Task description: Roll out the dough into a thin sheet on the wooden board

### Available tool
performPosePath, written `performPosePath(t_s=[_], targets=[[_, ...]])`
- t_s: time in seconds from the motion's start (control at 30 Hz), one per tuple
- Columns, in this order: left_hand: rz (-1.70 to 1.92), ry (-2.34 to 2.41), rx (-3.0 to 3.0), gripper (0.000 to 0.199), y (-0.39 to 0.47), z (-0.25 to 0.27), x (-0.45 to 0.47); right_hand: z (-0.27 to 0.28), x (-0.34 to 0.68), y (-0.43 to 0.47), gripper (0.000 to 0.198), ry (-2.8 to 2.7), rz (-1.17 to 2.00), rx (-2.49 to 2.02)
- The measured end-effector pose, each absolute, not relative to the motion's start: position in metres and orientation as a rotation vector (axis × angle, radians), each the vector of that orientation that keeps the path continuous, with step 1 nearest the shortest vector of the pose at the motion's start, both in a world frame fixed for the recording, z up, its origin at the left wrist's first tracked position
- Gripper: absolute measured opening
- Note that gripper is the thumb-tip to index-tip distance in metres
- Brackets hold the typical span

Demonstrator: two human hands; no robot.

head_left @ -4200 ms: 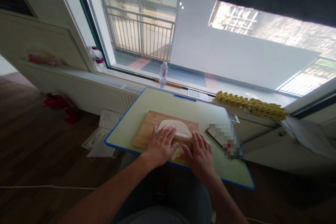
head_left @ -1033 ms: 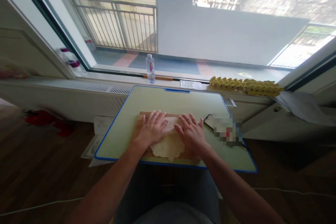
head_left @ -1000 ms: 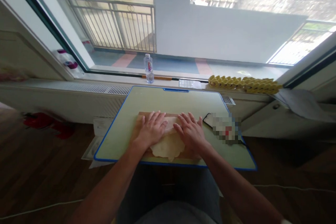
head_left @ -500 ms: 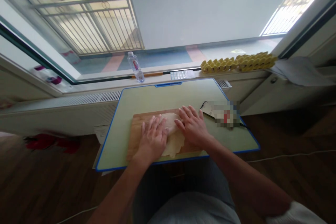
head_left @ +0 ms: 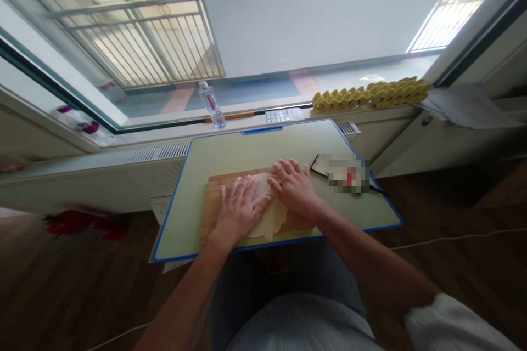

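A flat sheet of pale dough (head_left: 269,219) with a ragged lower edge lies on a wooden cutting board (head_left: 213,197). My left hand (head_left: 241,208) rests on the sheet's left side, fingers spread and thumb stretched across the dough. On the upper right part of the sheet lies my right hand (head_left: 295,186), its fingers also spread and its thumb pointing inward. The palms cover both sides of the dough, and its middle shows between them. Neither hand grips anything.
The board sits on a small pale table (head_left: 181,203) with a blue rim. A phone (head_left: 323,167), partly blurred, lies at the right. On the sill stand a plastic bottle (head_left: 212,105) and yellow egg trays (head_left: 370,94). A radiator (head_left: 140,156) runs behind the table.
My left thumb has spread out to the right over the dough. My right hand has shifted slightly left and away from me. The dough's upper part looks less distinct from its lower part.
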State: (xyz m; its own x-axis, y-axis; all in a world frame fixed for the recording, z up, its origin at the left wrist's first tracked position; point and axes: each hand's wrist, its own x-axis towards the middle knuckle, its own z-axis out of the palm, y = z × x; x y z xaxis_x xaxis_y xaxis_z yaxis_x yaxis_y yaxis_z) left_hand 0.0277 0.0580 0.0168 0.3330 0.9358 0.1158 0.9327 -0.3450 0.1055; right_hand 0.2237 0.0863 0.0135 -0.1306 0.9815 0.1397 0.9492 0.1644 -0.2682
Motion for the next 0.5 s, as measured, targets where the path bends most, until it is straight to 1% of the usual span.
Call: performPosePath(t_s=[0.37, 0.5], targets=[[0.342, 1.703, 2.578, 0.075, 0.012, 0.019, 0.050, -0.001, 0.244, 0.041, 0.067, -2.105, 0.093, -1.914], [0.374, 1.747, 2.549, 0.071, 0.017, 0.017, 0.050, -0.002, 0.240, 0.049, 0.067, -2.130, 0.072, -1.908]])
